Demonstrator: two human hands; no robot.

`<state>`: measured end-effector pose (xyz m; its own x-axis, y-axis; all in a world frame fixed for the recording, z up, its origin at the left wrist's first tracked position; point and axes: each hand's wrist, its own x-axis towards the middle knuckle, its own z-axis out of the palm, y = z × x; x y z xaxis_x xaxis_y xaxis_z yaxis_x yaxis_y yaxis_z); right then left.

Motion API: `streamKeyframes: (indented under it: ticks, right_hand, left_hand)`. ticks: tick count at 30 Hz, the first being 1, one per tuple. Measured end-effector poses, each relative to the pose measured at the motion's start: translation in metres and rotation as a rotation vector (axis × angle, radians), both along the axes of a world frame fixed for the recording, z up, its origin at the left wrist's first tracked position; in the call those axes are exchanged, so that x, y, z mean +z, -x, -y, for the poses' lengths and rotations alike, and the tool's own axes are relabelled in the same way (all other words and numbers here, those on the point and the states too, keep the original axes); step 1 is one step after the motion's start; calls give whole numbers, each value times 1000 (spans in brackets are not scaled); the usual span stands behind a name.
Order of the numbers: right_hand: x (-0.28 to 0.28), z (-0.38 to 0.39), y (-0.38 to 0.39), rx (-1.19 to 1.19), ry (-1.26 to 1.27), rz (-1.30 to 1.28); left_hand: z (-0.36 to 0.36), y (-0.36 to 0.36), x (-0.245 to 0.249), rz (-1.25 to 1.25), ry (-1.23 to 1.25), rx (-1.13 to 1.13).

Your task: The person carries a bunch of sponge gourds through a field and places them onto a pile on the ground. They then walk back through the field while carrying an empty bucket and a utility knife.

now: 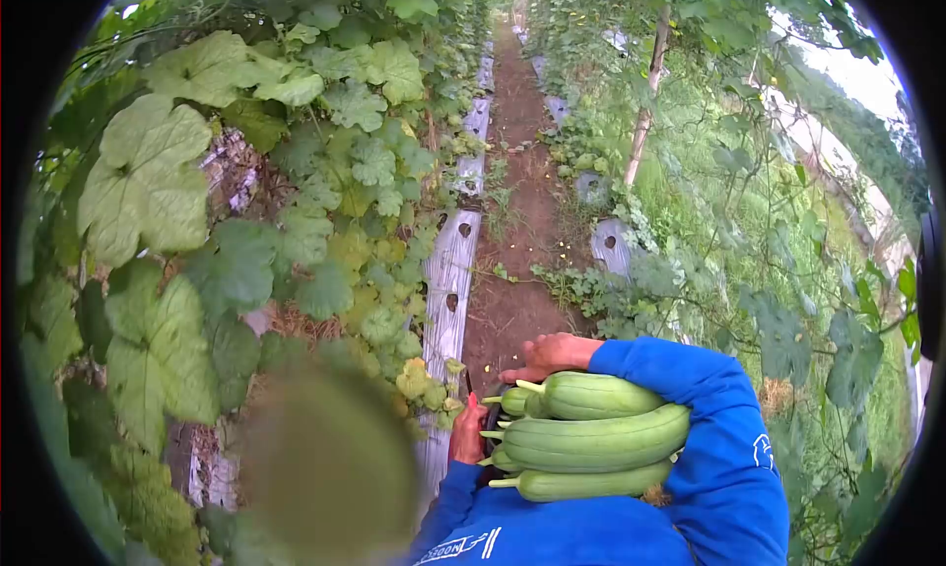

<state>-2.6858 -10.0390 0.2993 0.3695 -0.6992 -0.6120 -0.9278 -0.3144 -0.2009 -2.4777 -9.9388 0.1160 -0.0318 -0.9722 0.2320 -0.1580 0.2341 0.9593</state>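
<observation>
Several green gourds (591, 438) lie stacked near the bottom middle, stems pointing left, cradled in the bend of the blue-sleeved right arm. The right hand (552, 354) rests at the pile's far side, fingers straight and pressed together. The left hand (467, 430) sits beside the stem ends, fingers curled; around what, I cannot tell. Leafy vines (197, 221) stand left, and a dirt path (517, 172) runs far ahead.

Near, the right hand (552, 354) rested on stacked green gourds (591, 438); the left hand (468, 430) sat just beside their stems; a dirt path (512, 172) ran far.
</observation>
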Motion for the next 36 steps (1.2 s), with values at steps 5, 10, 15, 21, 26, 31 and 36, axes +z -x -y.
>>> streamKeyframes:
  ticks: [5, 10, 15, 21, 26, 31, 36]
  right_hand:
    - [-30, 135, 41, -40, 73, 10]
    - [-16, 261, 55, -155, 55, -35]
    - [24, 377, 95, -295, 88, -66]
    - [21, 503, 137, -334, 78, -99]
    - [2, 635, 208, -264, 18, -32]
    - [-36, 787, 285, -212, -69, -20]
    - [-31, 906, 330, -112, -31, 24]
  left_hand:
    - [150, 28, -38, -176, -203, -111]
    - [296, 57, -28, -234, -426, -161]
    - [439, 96, -2, -461, -446, -284]
    - [572, 145, -20, -380, -351, -289]
    - [685, 203, -14, -605, -685, -314]
    - [842, 256, -78, -693, -656, -411]
    - [926, 329, 42, -926, -939, -293]
